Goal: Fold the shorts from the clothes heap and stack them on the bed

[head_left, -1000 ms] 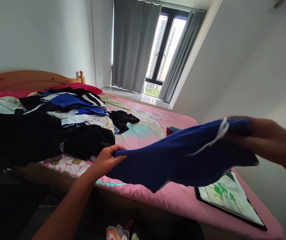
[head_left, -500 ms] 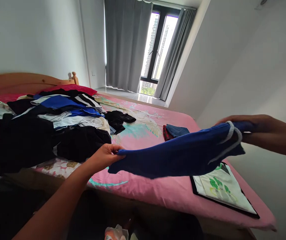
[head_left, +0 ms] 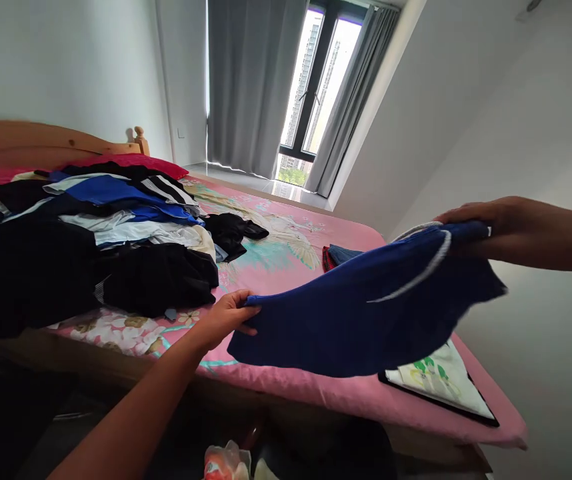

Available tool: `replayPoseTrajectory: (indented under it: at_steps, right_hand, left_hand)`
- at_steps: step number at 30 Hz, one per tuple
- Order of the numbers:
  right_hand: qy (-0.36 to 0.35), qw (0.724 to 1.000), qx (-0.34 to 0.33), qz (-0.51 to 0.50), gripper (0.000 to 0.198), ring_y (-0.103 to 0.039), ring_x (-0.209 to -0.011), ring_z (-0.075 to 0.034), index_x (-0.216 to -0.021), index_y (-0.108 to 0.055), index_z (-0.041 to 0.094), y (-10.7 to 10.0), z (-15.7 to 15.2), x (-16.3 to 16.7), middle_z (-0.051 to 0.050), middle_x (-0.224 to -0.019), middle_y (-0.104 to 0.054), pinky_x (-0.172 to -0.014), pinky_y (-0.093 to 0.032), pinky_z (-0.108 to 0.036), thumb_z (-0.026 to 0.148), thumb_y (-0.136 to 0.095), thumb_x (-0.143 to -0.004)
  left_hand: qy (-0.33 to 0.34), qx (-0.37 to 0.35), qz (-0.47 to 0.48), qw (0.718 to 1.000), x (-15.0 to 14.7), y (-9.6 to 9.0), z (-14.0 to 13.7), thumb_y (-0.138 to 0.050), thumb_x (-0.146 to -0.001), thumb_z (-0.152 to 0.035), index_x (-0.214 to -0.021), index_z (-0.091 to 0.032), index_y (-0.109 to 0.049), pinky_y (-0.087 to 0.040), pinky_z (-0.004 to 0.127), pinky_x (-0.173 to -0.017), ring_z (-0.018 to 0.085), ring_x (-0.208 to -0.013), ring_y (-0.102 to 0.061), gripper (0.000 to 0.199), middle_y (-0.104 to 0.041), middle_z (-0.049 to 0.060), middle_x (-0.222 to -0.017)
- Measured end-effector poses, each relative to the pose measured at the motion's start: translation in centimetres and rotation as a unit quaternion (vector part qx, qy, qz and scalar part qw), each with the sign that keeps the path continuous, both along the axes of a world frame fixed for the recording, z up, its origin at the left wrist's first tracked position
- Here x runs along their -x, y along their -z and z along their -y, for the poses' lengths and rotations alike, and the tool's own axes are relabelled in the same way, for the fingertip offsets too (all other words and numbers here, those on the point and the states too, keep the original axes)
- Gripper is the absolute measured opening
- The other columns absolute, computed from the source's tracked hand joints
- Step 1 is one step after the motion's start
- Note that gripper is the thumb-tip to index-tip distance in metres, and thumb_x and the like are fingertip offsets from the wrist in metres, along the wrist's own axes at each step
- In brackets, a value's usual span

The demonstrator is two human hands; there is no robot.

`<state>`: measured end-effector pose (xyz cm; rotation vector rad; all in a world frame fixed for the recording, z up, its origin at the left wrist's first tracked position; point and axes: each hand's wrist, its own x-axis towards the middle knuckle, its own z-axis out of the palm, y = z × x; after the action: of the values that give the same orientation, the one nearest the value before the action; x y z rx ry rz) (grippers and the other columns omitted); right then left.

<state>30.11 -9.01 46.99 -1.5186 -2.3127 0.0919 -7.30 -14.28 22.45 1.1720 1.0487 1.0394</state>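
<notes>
Grip noted first: garment (head_left: pixel 346 327), blue, is held by both hands above the near part of the bed (head_left: pixel 353 230). Its left end is pinched between thumb and fingers of the left hand (head_left: pixel 231 320). Its right end is gripped at the upper edge by the right hand (head_left: pixel 496 230); how the thumb sits there cannot be made out.

Pose: upper edge slopes up toward the right hand, with a slight sag between the two grips. Body of cloth hangs freely below; right corner droops past the right hand's grip. Whether the lower edge touches the bed cannot be told.

Cord (head_left: pixel 423 279), white, loops over the upper edge near the right hand, with one end lying loose on the near face.

Handling, as judged: tension should be applied evenly, hands drawn apart until the sag is taken out. Left hand is best raised slightly so that the upper edge is levelled. Drooping corner is best gathered in line with the rest, since a crease could be set there. Cord should be laid flat or tucked clear of the fingers, as it could be trapped. Soft cloth is expected to swing, so slow movement is advised.

Surroundings: pile (head_left: pixel 111 190) at left, well apart from the garment. White cloth (head_left: pixel 436 380), green-printed, lies flat at near right, partly hidden by the garment; a drag across it should be avoided. Denim (head_left: pixel 343 254) lies beyond, on the far side.
</notes>
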Motion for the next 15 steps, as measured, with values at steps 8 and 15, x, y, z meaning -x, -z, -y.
replayPoseTrajectory:
  at_steps: [8, 15]
  right_hand:
    - [-0.069, 0.995, -0.039, 0.063, 0.036, -0.059, -0.079, -0.013, -0.112, -0.063, 0.016, 6.2, -6.5, 1.4, -0.001, -0.089, -0.068, -0.074, -0.042, -0.027, 0.031, -0.053, -0.082]
    - [-0.145, 0.973, -0.177, 0.012, 0.034, -0.055, -0.1, -0.021, -0.105, -0.066, 0.019, 23.4, -8.2, -1.5, -0.007, -0.104, -0.065, -0.091, -0.042, -0.038, 0.013, -0.051, -0.076]
  left_hand:
    - [-0.128, -0.137, -0.105, 0.977, 4.0, -2.7, -4.9, -0.07, -0.067, -0.037, -0.083, -0.013, -0.065, -0.04, 0.019, -0.055, 0.009, -0.058, -0.05, 0.029, -0.057, -0.003, -0.066]
    - [-0.146, -0.22, -0.282, 0.922, 4.6, 4.1, -3.2, -0.058, -0.071, -0.02, -0.092, -0.018, -0.072, -0.045, 0.034, -0.096, 0.021, -0.101, -0.062, 0.025, -0.07, 0.005, -0.101]
